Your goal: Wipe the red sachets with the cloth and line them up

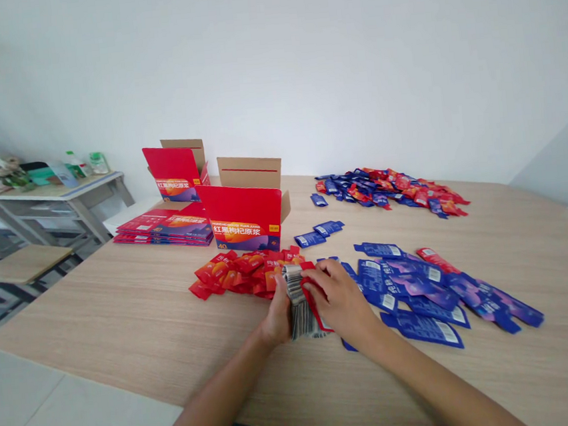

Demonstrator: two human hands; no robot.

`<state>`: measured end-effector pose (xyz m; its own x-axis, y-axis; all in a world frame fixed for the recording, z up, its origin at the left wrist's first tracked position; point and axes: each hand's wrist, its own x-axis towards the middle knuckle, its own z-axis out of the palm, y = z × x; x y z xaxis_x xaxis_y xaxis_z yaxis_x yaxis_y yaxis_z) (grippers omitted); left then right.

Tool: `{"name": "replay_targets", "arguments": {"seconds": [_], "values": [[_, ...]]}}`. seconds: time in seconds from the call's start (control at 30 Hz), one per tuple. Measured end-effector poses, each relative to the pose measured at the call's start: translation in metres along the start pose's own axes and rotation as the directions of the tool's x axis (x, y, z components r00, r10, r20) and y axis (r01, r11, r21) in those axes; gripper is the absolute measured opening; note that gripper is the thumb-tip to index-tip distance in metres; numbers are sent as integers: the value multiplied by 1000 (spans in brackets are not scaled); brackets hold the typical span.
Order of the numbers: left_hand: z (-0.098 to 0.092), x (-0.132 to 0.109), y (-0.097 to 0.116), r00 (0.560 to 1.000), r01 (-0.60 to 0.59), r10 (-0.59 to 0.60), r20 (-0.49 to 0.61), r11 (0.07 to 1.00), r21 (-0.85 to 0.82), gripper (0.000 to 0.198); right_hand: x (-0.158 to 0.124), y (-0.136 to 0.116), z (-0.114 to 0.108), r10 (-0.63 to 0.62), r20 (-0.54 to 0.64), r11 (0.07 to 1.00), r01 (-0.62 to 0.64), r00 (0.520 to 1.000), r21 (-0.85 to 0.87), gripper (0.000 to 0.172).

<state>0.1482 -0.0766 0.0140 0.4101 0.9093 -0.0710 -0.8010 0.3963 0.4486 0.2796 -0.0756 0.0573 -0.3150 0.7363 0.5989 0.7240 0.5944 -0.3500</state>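
Observation:
Close to the table's near edge, my left hand [275, 317] is wrapped round the left side of a thick stack of sachets [301, 318], whose thin silvery edges face up. My right hand [346, 304] is closed on a red sachet [313, 304] at the stack's right end. Just beyond the left hand lies a loose pile of red sachets [239, 271]. Blue sachets [421, 280] are spread to the right of my right hand, with a red one [438, 260] among them. My palms and fingers hide part of the stack.
Two open red cartons, a nearer one [241, 210] and a farther one [172, 170], stand at the back left. Beside them are flat folded cartons [165, 226]. A mixed heap of red and blue sachets [386, 186] lies near the wall. A stool [25, 268] stands left.

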Motion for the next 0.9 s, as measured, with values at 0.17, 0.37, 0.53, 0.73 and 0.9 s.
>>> {"name": "replay_targets", "arguments": {"seconds": [0.17, 0.37, 0.53, 0.73, 0.9], "values": [[-3, -1, -9, 990, -11, -5, 140, 993, 114, 73, 4, 9, -6, 53, -4, 998, -53, 999, 17, 19], [8, -8, -13, 964, 76, -101, 244, 991, 108, 80, 10, 21, -9, 50, -81, 998, -52, 995, -24, 21], [15, -12, -10, 976, 132, -136, 172, 991, 33, 83, 9, 19, -10, -60, -161, 947, 5, 985, -322, 20], [16, -9, -11, 990, 120, -114, 87, 991, -59, 81, -4, 7, 1, -240, -35, 828, 186, 970, -528, 20], [17, -5, -3, 994, 105, -106, -5, 989, -108, 86, -6, 4, 11, -149, 30, 926, 151, 988, -346, 21]]}}
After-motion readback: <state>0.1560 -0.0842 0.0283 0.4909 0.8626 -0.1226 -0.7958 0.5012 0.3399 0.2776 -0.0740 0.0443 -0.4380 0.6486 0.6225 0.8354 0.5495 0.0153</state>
